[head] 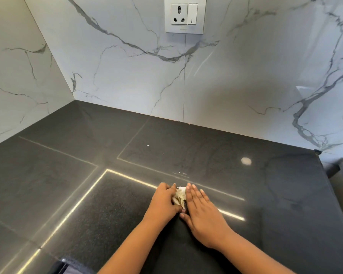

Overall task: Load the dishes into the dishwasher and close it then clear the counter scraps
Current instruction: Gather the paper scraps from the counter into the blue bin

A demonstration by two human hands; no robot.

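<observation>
**Scraps gathered between 2 hands on the dark counter**

Head view: The scraps (179, 197), a small pale heap of what looks like peelings with a bit of white paper, lie on the counter (87, 194) near its front edge, squeezed between both hands. The left hand (163, 201) has its fingers curled in against the heap's left side, seemingly gripping it. The right hand (201, 209) lies flat, fingers straight and together, its inner edge pressed against the heap's right side like a scraper.

To do this step well, I judge the right hand should keep its edge down on the stone so thin shreds do not slip beneath, while the left cups under the pile before lifting. A few pale specks (179, 172) lie farther back, apart from the heap, and would want a second sweep.

Containers: none shows here. No bin, bowl or dishwasher is in the frame, so whether the dishwasher is loaded and closed cannot be told. Behind stand a marble backsplash (127, 76) and a wall socket (185, 14).
</observation>
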